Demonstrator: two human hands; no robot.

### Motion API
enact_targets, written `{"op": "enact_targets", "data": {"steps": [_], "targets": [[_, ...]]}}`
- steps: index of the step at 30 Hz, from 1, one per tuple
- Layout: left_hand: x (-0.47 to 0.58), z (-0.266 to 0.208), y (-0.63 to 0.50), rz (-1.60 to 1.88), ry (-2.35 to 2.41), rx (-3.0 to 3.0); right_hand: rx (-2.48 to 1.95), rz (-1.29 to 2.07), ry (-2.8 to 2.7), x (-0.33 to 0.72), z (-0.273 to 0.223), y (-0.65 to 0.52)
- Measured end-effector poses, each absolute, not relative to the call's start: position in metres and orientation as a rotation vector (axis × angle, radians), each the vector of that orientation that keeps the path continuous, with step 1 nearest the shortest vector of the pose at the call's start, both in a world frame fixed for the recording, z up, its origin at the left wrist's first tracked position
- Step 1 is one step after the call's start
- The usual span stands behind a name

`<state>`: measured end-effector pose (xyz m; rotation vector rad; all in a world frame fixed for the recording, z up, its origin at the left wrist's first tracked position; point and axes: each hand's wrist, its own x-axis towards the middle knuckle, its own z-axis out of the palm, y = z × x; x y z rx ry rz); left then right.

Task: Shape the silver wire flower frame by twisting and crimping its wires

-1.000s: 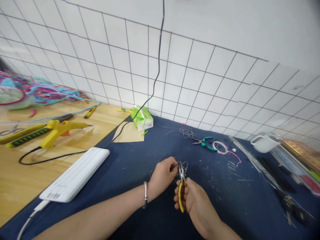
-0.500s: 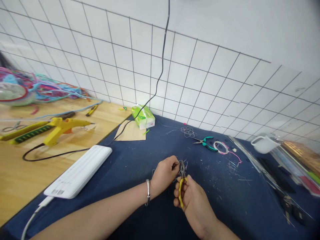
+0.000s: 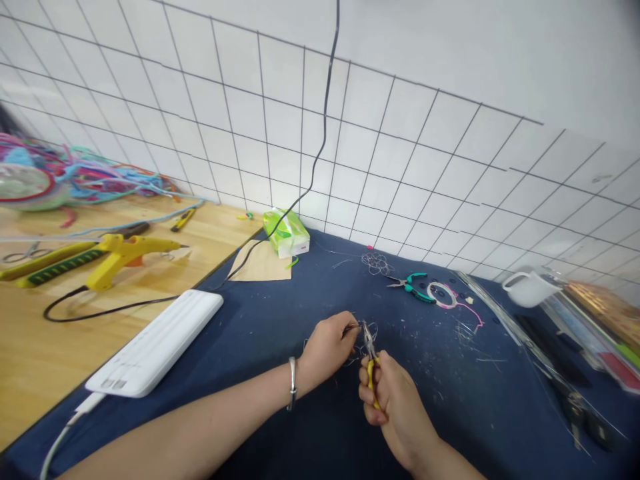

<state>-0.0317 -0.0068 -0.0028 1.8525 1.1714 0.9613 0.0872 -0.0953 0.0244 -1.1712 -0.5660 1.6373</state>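
Observation:
My left hand [image 3: 327,347], with a silver bangle on its wrist, is closed in a pinch on thin wire [image 3: 353,325]. Loops of this wire [image 3: 373,331] stick out around the fingertips, too fine to follow fully. Wrapped round yellow-handled pliers [image 3: 370,343], my right hand [image 3: 397,403] holds them with the narrow jaws pointing up and left. The jaw tips are at the wire, just right of my left fingertips; whether they grip it I cannot tell. Both hands are over the dark blue mat [image 3: 280,320].
Teal-handled pliers [image 3: 417,287], a wire coil [image 3: 377,263] and a white ring spool [image 3: 441,295] lie behind. A white power strip [image 3: 157,343] and yellow glue gun [image 3: 123,257] are left. A tissue pack [image 3: 287,232] stands by the wall; a white mug [image 3: 531,288] stands right.
My right hand and the pliers have shifted slightly right, the handles closing together and the jaws tilting more to the left. My left hand stays nearly in place with its pinch.

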Motion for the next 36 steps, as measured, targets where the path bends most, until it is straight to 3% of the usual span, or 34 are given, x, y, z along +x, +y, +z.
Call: {"op": "enact_targets", "data": {"steps": [11,17,31,36], "targets": [[-0.034,-0.002,-0.003,0.807,1.080,1.774,-1.551,1.256,-1.256,0.110,0.010,-0.095],[-0.037,0.000,0.001,0.667,1.008,1.635,-1.607,0.826,-1.670,0.123,0.002,-0.095],[-0.041,0.011,0.004,0.520,0.901,1.403,-1.670,0.180,-2.245,0.148,-0.011,-0.087],[-0.040,0.012,0.004,0.503,0.911,1.373,-1.703,0.337,-2.210,0.148,-0.003,-0.087]]}}
